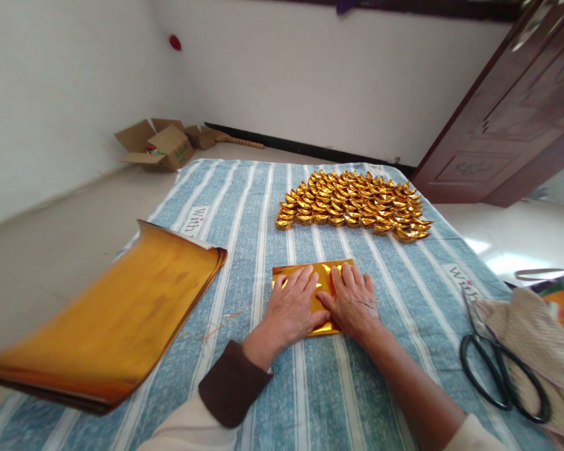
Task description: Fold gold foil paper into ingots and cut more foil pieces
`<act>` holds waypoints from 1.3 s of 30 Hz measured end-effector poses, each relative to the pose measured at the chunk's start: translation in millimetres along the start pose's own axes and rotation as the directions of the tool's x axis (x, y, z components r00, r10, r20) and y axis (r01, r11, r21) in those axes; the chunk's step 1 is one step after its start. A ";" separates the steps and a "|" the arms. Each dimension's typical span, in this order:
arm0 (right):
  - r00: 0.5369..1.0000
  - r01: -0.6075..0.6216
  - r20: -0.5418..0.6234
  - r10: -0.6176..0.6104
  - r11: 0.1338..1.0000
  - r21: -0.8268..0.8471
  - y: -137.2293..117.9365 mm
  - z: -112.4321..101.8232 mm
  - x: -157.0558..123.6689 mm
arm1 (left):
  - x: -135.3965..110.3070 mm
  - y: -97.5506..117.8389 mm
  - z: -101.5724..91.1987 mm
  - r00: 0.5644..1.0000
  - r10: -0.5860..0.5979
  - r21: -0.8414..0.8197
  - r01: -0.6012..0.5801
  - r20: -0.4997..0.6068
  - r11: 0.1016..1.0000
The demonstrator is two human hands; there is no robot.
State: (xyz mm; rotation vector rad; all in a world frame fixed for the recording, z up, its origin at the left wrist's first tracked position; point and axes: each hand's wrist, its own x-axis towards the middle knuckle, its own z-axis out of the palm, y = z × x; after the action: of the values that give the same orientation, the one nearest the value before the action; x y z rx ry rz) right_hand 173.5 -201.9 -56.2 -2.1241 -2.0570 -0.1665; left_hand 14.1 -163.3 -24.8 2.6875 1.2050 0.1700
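Note:
A shiny gold foil sheet (322,273) lies on the blue striped cloth (244,207) in front of me. My left hand (292,308) lies flat on its left part, fingers stretched out. My right hand (355,300) presses flat on its right part, its thumb touching the left hand. Neither hand grips anything. Farther back, several folded gold paper ingots (352,203) sit in neat rows. A thick stack of gold sheets (117,313) with a curled far edge lies to my left.
Black scissors (498,366) rest at the right on a beige cloth bag (531,332). Open cardboard boxes (162,145) stand on the floor by the far wall. A brown wooden door (517,119) leans open at the right.

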 end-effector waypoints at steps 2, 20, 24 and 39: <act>1.000 -0.006 0.012 0.006 1.000 0.014 0.0 -0.8 -1.2 | -1.1 -1.8 0.0 1.000 0.022 -0.001 -0.022 0.016 1.000; 0.987 0.162 -0.013 -0.161 0.984 0.077 9.1 -7.6 -11.3 | -1.2 -11.4 1.1 0.992 0.118 0.002 -0.118 0.055 0.993; 0.949 0.306 0.037 -0.312 0.946 0.109 17.0 -10.3 -13.4 | -0.2 -11.3 1.5 0.991 0.118 0.007 -0.119 0.058 0.993; 0.851 0.484 0.097 -0.516 0.842 0.239 49.9 -14.6 -15.0 | 2.2 -11.8 -6.9 0.986 0.114 -0.012 -0.113 0.120 0.994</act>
State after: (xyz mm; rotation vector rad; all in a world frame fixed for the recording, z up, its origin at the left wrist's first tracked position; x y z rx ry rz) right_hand 223.4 -220.9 -47.6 -1.4786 -2.5598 0.1517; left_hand 5.7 -153.1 -20.6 2.7195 1.0170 0.0264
